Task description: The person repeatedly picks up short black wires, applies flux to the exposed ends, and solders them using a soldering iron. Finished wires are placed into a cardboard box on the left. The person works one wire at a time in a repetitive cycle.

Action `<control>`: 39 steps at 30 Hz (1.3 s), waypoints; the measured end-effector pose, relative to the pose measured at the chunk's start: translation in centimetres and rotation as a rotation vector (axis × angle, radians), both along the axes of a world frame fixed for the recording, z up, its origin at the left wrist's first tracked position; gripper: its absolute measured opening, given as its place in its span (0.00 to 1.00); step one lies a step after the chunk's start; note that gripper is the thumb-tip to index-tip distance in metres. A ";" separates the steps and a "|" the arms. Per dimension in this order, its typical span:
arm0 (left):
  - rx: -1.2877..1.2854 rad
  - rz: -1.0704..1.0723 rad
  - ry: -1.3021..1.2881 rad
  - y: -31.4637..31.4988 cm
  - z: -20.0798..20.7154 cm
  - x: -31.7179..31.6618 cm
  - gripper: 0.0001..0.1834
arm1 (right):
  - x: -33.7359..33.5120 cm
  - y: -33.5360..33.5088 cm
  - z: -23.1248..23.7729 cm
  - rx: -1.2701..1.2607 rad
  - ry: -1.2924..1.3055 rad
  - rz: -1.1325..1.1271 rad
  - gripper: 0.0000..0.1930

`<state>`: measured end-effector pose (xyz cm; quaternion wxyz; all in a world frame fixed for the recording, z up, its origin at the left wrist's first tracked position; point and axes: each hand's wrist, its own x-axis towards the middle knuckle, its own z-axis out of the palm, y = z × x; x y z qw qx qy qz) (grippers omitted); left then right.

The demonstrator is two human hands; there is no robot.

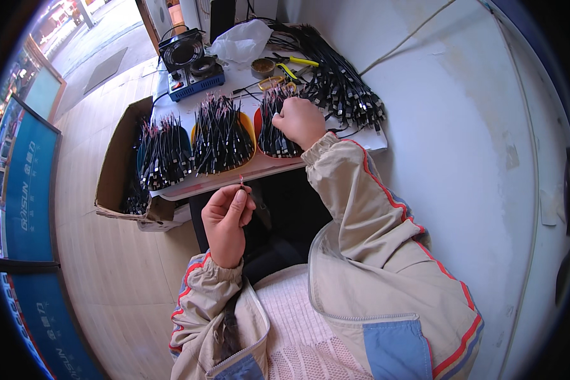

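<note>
My left hand (227, 218) is raised in front of the table's near edge, thumb and fingertips pinched together. Out of the pinch sticks the thin reddish bare wire end (242, 180) of a cable; the rest of it is hidden in the hand. My right hand (299, 120) is closed at the right side of a red tray (258, 121) full of short black cables (278, 136). Its fingertips are partly hidden, so whatever they grip cannot be made out. To the left, a yellow tray (251, 130) and a blue tray (187, 140) hold similar cables with stripped ends.
Behind the trays stand a small fan unit (182, 54) with a blue base, a round tin (263, 68), yellow-handled pliers (303, 61) and a white plastic bag (242, 42). More black cables (345, 88) are heaped by the right wall. A cardboard box (121, 158) sits left.
</note>
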<state>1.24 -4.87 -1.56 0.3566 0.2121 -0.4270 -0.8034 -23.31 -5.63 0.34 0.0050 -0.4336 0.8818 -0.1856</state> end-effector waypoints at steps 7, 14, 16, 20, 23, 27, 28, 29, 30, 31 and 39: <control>0.007 0.031 -0.003 -0.2 0.2 -0.4 0.08 | -1.9 2.6 0.0 -0.336 -0.564 0.145 0.13; 0.093 0.056 0.078 -1.9 -0.1 -3.6 0.09 | -3.8 3.1 -0.4 -0.294 -0.927 0.109 0.10; 0.077 0.064 0.069 -2.0 -0.3 -3.4 0.09 | -5.3 2.6 -0.2 -0.315 -1.335 0.117 0.09; 0.107 0.080 0.051 -1.9 -0.3 -2.7 0.09 | -5.8 2.6 1.5 -0.348 -2.031 0.170 0.08; 0.151 0.094 0.117 -1.5 0.4 -3.1 0.09 | -1.2 4.5 2.2 -0.480 -1.478 0.375 0.09; 0.200 0.067 0.212 -0.5 1.8 -3.8 0.09 | 7.2 8.3 1.9 -0.528 -1.157 0.449 0.06; 0.205 0.087 0.201 -0.2 2.1 -3.9 0.09 | 9.1 8.8 1.6 -0.598 -1.159 0.398 0.05; 0.162 0.065 0.238 0.2 2.5 -3.9 0.09 | 10.0 9.2 1.6 -0.591 -1.057 0.387 0.06; 0.127 0.042 0.278 0.5 2.8 -3.7 0.09 | 10.7 9.5 1.6 -0.548 -0.967 0.350 0.06; 0.128 0.042 0.247 0.8 3.1 -3.6 0.09 | 11.2 10.0 1.7 -0.565 -0.824 0.361 0.08; 0.102 0.043 0.190 2.3 3.8 -3.1 0.09 | 12.1 10.9 2.1 -0.664 -0.718 0.340 0.05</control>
